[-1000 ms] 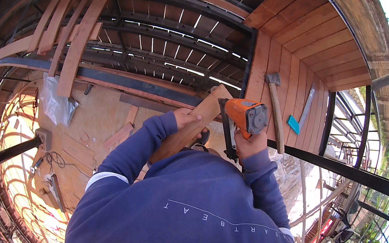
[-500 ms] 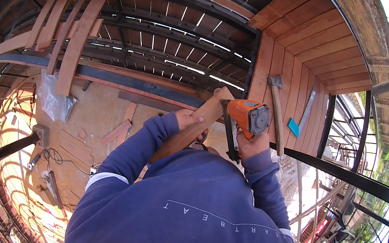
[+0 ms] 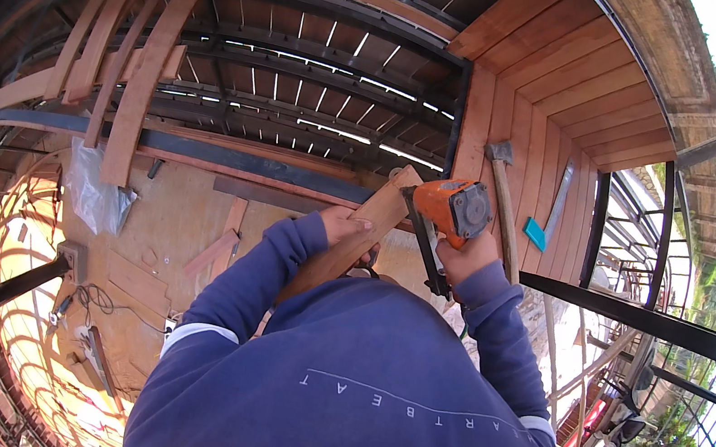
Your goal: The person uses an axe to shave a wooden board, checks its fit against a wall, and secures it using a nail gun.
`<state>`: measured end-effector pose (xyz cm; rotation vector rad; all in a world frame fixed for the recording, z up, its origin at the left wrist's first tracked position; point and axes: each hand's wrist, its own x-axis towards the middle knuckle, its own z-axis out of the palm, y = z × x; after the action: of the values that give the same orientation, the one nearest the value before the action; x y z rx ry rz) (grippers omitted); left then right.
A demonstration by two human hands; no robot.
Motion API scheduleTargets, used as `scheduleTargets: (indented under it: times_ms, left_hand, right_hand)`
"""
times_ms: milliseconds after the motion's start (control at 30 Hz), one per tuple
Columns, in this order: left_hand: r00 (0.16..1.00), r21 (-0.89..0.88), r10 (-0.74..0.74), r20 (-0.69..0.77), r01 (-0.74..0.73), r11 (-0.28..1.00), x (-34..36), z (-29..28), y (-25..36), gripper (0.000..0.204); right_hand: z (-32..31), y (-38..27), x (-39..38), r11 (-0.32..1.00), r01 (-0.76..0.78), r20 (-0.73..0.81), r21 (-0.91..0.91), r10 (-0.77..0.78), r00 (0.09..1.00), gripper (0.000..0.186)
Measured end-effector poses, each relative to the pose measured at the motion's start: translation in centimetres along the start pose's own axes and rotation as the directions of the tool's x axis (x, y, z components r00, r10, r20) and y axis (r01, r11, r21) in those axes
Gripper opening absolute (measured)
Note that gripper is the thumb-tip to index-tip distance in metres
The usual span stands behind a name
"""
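Observation:
My left hand [image 3: 344, 226] grips a wooden board [image 3: 335, 257], which slants up from against my body, its top end near a dark steel rail. An orange and black nail gun [image 3: 456, 210] is in my right hand [image 3: 467, 259], held by the handle, with its nose at the board's upper right edge. Just right of the gun, an axe [image 3: 503, 198] lies on wooden planks [image 3: 527, 128], and beside it a handsaw [image 3: 544, 222] with a turquoise handle.
Loose boards [image 3: 150, 75] lean across a curved rail on the left, above a plastic bag [image 3: 93, 186]. Tools [image 3: 97, 356], a cord [image 3: 96, 296] and offcuts [image 3: 139, 280] lie on the lower-left floor. A black steel beam [image 3: 638, 318] crosses to my right, with open framework around.
My hands, the board and the nail gun keep almost the same pose. Only slight shifts of the view and of the gun's angle show.

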<state>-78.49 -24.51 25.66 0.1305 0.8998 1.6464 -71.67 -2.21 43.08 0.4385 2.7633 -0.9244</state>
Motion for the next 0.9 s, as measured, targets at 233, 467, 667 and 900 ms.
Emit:
scheduleTargets:
  times_ms: [233, 467, 667, 900]
  left_hand:
    - [0.984, 0.428, 0.107, -0.143, -0.036, 0.903, -1.3, 2.5, 0.4, 0.048]
    - [0.790, 0.945, 0.548, -0.275, 0.117, 0.306, -3.5, 8.1, 0.6, 0.069]
    - [0.717, 0.958, 0.637, -0.284, 0.190, 0.213, -2.7, 7.5, 0.4, 0.078]
    - [0.671, 0.948, 0.670, -0.318, 0.246, 0.203, -2.7, 7.7, 1.2, 0.083]
  right_hand:
    - [-0.3, 1.3, -5.0, 0.854, -0.133, -0.156, 0.503, 0.242, 0.958, 0.025]
    - [-1.7, 3.2, -8.1, 0.824, -0.110, -0.285, 0.557, 0.314, 0.906, 0.026]
    - [-0.9, 4.0, -9.2, 0.794, -0.149, -0.240, 0.589, 0.347, 0.906, 0.025]
    - [-0.7, 4.1, -8.8, 0.817, -0.192, -0.161, 0.543, 0.326, 0.932, 0.024]
